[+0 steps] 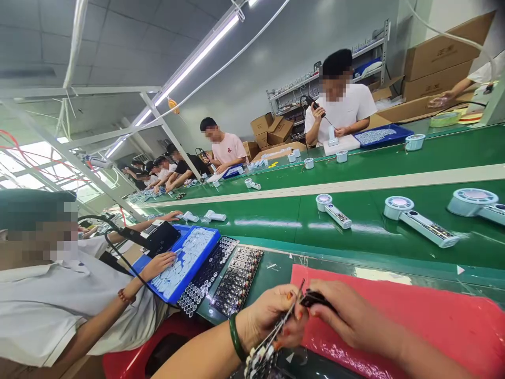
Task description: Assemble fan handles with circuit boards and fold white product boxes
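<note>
One circuit board (261, 359) in left hand (274, 316), lower end below grip.

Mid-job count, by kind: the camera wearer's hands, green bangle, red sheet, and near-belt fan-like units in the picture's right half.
Left hand and right hand: 2
Green bangle: 1
Red sheet: 1
Fan-like units: 3
Total: 7

A long ceiling tube light (199, 59) and washed-out windows (23, 181) at the left brighten the room. Pale glare streaks the green surface (272, 223), and small glints speckle the red sheet (445, 310). The wide view tilts and stretches toward its edges (the upper right corner darkens); distant workers (158, 171) look soft.
</note>
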`<state>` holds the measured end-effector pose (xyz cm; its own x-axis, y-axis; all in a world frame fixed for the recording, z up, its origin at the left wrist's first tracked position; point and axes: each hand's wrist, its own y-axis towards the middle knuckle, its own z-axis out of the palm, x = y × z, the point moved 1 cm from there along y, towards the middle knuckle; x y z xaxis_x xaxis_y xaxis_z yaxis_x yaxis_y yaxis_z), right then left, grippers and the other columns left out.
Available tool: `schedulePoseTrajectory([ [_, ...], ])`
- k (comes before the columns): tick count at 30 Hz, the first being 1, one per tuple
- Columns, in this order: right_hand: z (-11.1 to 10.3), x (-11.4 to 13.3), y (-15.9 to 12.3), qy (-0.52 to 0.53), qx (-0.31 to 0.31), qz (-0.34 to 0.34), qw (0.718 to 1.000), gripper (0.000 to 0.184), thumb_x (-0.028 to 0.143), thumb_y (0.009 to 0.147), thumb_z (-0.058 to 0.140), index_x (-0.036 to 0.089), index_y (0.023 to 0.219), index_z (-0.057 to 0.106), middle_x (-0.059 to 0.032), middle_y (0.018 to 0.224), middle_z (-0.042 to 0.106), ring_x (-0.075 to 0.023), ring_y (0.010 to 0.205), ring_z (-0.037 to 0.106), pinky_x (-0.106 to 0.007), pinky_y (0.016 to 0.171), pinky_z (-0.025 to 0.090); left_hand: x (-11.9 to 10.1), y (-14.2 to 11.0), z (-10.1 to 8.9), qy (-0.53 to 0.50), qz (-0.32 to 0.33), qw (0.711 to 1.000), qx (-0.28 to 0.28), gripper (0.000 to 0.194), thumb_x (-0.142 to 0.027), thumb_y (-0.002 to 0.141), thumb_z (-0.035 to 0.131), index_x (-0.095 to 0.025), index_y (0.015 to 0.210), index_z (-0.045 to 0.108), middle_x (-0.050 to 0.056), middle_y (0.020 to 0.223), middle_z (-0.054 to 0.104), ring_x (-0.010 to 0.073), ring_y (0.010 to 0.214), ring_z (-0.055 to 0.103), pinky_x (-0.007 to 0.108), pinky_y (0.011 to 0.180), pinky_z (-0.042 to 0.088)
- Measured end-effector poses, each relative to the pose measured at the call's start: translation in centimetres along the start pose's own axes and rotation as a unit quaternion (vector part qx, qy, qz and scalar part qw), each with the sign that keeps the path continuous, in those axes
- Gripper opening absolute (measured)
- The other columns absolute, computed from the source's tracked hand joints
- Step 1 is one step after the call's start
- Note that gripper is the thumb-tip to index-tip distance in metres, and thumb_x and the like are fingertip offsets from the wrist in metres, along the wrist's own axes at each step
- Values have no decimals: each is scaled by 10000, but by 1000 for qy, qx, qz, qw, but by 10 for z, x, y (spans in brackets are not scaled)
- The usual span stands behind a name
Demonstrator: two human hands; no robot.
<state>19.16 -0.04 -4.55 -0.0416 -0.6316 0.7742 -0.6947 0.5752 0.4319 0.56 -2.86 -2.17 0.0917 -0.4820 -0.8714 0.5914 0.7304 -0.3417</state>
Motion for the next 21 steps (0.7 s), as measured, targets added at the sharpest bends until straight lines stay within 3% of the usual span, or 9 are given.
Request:
schedulePoseTrajectory([
  [2, 1, -8, 1, 69, -42, 88, 993, 308, 444, 1032, 334, 222, 891, 494, -16, 757, 595, -169, 662, 549, -287, 625, 427, -15, 2, -6, 134, 64, 979, -138, 521, -723, 798, 553, -210, 744, 483, -72, 465, 409, 86, 312, 345, 223, 373, 321],
  [4, 3, -19, 2, 120, -98, 191, 969, 299, 472, 1003, 382, 226, 855, 466, 15, 703, 554, -151, 587, 513, -275, 570, 407, -34, -2, -22, 236, 99, 937, -239, 460, -648, 861, 525, -191, 834, 562, -30, 596, 525, 103, 456, 470, 235, 492, 412],
  [8, 14, -33, 14, 217, -142, 339, 904, 147, 342, 899, 568, 213, 861, 508, 46, 662, 540, -126, 552, 494, -254, 548, 402, -63, -29, -79, 344, 99, 873, -332, 210, -369, 834, 664, -199, 952, 697, 21, 874, 681, 163, 795, 594, 264, 759, 482],
  [11, 35, -31, 41, 272, -110, 376, 879, 47, 214, 872, 597, 200, 883, 553, 28, 707, 599, -124, 612, 565, -239, 580, 466, -64, -47, -124, 418, 67, 818, -390, 127, -239, 814, 650, -201, 901, 734, 35, 888, 716, 218, 879, 626, 325, 857, 496],
  [13, 53, -30, 65, 274, -102, 394, 871, 52, 173, 880, 622, 183, 916, 586, 6, 784, 635, -124, 666, 602, -238, 605, 505, -58, -53, -143, 461, 54, 779, -422, 158, -175, 812, 623, -187, 911, 746, 62, 927, 727, 254, 944, 641, 379, 935, 485],
  [17, 85, -34, 103, 264, -114, 444, 849, 178, 285, 964, 629, 146, 1076, 623, -37, 978, 652, -137, 777, 635, -283, 673, 565, -38, -64, -151, 536, 87, 701, -461, 358, -122, 867, 535, -139, 1193, 681, 150, 1245, 644, 304, 1239, 530, 492, 1137, 338],
  [21, 109, -40, 120, 270, -126, 463, 835, 289, 346, 980, 614, 153, 1195, 606, -74, 1136, 640, -184, 922, 655, -359, 779, 586, -11, -87, -131, 589, 129, 678, -420, 409, -202, 902, 567, -151, 1305, 617, 153, 1405, 544, 289, 1346, 449, 495, 1190, 294],
])
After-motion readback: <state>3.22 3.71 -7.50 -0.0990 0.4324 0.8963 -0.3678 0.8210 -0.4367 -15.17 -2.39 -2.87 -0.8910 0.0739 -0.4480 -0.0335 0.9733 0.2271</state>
